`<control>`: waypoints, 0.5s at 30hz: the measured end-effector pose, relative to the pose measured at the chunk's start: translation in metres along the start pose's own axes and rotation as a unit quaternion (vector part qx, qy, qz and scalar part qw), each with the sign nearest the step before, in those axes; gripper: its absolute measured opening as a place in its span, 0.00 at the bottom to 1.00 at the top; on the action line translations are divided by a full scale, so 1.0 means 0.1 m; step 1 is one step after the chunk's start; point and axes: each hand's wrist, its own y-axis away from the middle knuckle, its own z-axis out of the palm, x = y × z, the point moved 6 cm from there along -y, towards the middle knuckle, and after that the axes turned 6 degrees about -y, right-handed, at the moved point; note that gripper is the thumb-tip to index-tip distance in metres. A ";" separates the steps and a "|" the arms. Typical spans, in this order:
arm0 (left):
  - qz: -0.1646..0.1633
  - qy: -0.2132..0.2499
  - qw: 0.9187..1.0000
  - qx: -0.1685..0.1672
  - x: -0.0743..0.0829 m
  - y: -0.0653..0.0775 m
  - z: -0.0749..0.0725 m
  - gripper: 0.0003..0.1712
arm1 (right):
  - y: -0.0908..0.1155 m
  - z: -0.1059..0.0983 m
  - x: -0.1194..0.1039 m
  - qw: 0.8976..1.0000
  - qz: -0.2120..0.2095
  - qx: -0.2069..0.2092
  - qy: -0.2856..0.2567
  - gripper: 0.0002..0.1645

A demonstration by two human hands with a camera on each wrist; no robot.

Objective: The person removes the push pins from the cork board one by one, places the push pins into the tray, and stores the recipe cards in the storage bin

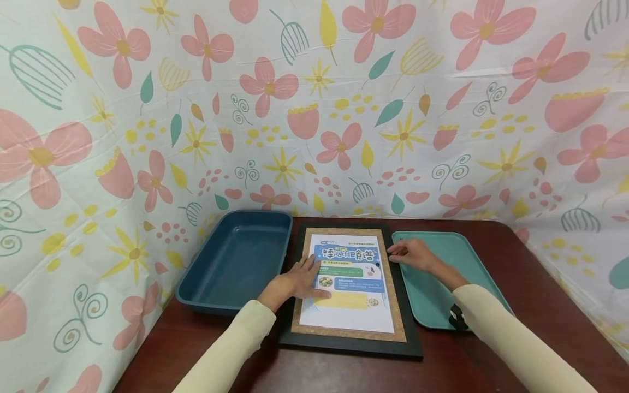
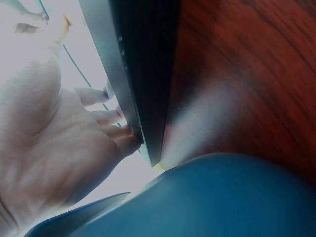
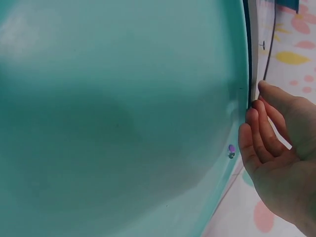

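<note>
A printed sheet with Chinese text and coloured panels lies on a black-framed cork board. My left hand rests on the sheet's left side, fingers spread; the left wrist view shows its palm beside the frame's edge. At the board's upper right edge, my right hand has its fingers bent and the thumb apart from them. Its fingertips are right at the frame in the right wrist view. One pin stands up from the board. A small purple-headed pin shows near the tray's edge.
A deep blue basin stands left of the board. To the right, a flat teal tray lies close against the frame, under the right forearm. All sit on a dark reddish-brown table, with a flower-patterned cloth hanging behind.
</note>
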 end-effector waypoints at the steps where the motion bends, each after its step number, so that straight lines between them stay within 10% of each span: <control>1: 0.000 0.001 1.000 0.000 0.00 0.00 0.00 0.60 | 0.01 0.00 -0.02 1.000 -0.002 0.000 0.000 0.12; 15: -0.002 0.009 1.000 -0.004 0.01 0.01 0.00 0.60 | 0.09 0.09 -0.17 0.999 -0.034 -0.006 -0.002 0.13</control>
